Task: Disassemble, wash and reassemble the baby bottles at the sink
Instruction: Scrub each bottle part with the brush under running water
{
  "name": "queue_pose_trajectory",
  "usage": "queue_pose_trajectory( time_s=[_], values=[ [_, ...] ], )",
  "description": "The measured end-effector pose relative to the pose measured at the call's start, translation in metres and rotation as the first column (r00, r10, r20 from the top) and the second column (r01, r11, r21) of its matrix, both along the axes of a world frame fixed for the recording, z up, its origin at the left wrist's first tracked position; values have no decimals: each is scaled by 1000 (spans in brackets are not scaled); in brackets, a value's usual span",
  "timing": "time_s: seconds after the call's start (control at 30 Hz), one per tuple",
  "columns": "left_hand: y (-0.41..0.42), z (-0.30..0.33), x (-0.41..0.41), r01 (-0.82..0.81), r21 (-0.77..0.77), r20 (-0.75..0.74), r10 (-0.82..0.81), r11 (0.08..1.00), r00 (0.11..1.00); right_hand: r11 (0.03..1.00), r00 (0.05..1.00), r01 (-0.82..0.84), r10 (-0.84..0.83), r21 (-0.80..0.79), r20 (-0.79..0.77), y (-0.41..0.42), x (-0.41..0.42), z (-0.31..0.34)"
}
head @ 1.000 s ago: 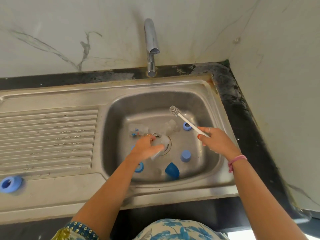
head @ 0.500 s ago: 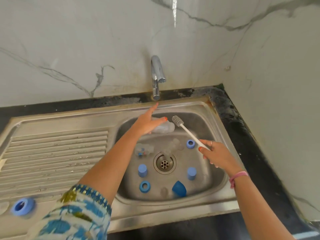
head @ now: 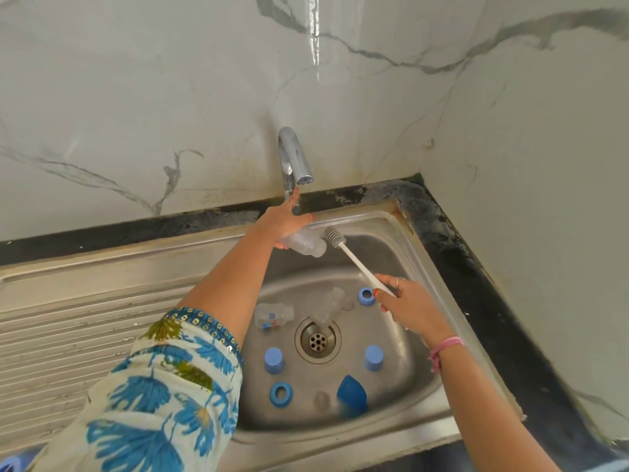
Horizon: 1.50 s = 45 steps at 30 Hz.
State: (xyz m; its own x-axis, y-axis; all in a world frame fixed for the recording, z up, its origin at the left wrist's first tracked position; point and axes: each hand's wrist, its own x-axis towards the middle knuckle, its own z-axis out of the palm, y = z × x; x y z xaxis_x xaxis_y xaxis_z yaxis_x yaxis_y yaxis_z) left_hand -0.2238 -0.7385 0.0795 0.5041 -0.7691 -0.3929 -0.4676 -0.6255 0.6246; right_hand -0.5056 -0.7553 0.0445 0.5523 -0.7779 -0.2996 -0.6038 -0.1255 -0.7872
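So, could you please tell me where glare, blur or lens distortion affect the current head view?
Head view: a bright vertical glare streak on the marble wall above the tap; wide-angle bending curves the sink rim and counter edge; the patterned sleeve looks soft up close; the clear bottle in the left hand stays fairly sharp.

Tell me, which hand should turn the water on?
Probably the left hand. While gripping the clear bottle, its raised fingers are already up by the tap. The right hand sits lower, gripping the bottle brush.
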Motion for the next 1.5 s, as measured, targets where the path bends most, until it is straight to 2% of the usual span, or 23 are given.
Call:
queue_pose_trajectory(
  time_s=[0.13,0.23,0.4,0.43,0.5,0.57,0.63,0.73,0.9,1.03,1.5],
  values=[
    [2,-9,6,-145,-26,-153,139,989,978,1000,999,15,-16,26,34,0,-2,-4],
    [10,-17,17,-321,-20,-377,291,947,879,999,998,25,-27,36,57,2,-8,-1],
    [47,-43,17,-397,114,-473,401,911,784,998,998,36,-38,46,42,2,-12,-3],
    [53,-50,14,-426,118,-516,422,897,745,998,998,37,-39,49,41,1,-12,-5],
    [59,-60,6,-532,85,-662,447,842,601,997,998,46,-49,63,37,-1,-12,-7],
    [59,-60,-7,-632,48,-812,399,774,426,995,997,62,-64,75,30,-3,-12,-10],
    [56,-60,-20,-685,13,-897,311,728,314,994,997,73,-75,78,26,-4,-12,-10],
    [55,-69,-35,-730,-5,-960,200,684,194,994,997,76,-78,82,23,-7,-15,-10],
    [54,-82,-49,-812,95,-988,155,576,-5,994,997,71,-70,81,-13,-9,-19,-14],
    [47,-83,-49,-825,129,-990,123,550,-73,995,998,59,-58,77,-25,-6,-21,-15],
    [35,-67,-50,-827,178,-982,150,533,-114,993,997,78,-78,84,-6,-7,-26,-9]
  ],
)
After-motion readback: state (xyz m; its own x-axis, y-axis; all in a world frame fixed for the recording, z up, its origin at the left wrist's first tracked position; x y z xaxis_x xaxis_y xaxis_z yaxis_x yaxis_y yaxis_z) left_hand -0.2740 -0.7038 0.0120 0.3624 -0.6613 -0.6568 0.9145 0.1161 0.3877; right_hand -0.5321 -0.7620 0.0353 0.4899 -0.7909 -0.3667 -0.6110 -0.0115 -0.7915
